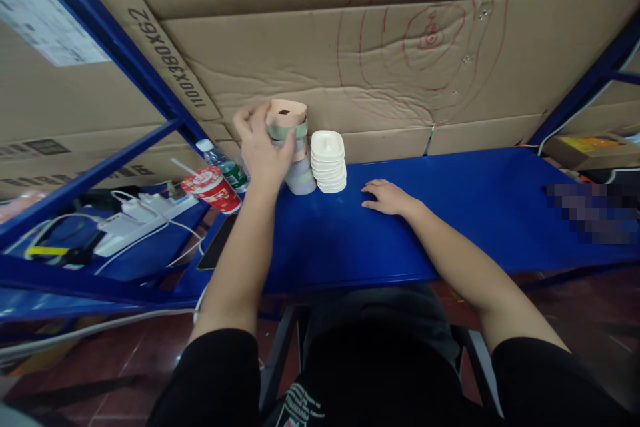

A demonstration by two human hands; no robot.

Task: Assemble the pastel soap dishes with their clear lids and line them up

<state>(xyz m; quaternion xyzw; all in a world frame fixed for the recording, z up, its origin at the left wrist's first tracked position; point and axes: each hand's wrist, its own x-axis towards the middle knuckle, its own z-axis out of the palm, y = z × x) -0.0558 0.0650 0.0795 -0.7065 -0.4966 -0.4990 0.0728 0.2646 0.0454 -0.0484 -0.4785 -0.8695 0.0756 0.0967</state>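
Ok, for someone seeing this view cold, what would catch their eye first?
Probably the red rings drawn on the cardboard behind the blue table. Next, the pastel stack with the left hand curved at its upper part, and the cream stack just to its right. The bright red cup also stands out, tilted in view at the left of these.

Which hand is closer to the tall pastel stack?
Left. The left hand is at the upper part of the pastel stack; the right hand rests on the blue table, farther off, on the other side of the white stack.
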